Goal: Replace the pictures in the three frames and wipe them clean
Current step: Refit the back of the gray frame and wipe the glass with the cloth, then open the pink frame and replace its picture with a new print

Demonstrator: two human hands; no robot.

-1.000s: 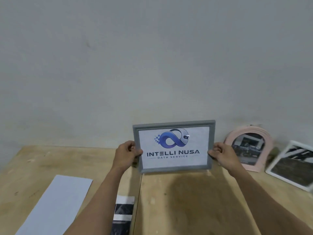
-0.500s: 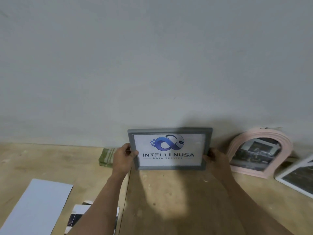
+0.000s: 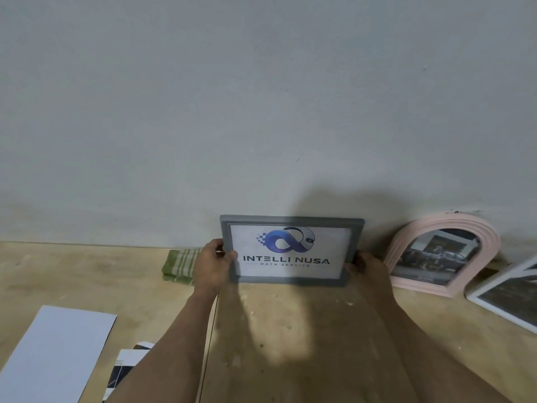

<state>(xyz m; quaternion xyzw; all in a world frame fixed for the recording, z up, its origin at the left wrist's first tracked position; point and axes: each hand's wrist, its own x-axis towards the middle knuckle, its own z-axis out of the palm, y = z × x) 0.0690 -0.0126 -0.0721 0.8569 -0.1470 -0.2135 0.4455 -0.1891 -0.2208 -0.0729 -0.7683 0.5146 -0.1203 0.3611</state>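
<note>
Wooden table (image 3: 87, 274) (plain grey wall (image 3: 261, 97) behind) bears grey frame (image 3: 290, 221).

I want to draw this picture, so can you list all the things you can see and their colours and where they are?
grey frame: 1, grey with a blue logo picture, upright at the wall, middle
arched frame: 1, pink, leaning on the wall, right
white frame: 1, white, far right edge
cloth: 1, green striped, folded, left of the grey frame
paper sheet: 1, white, bottom left
photo prints: a few, black and white, bottom, partly hidden
table: 1, light wood
left hand: grips the grey frame's left side
right hand: grips its right side
</note>
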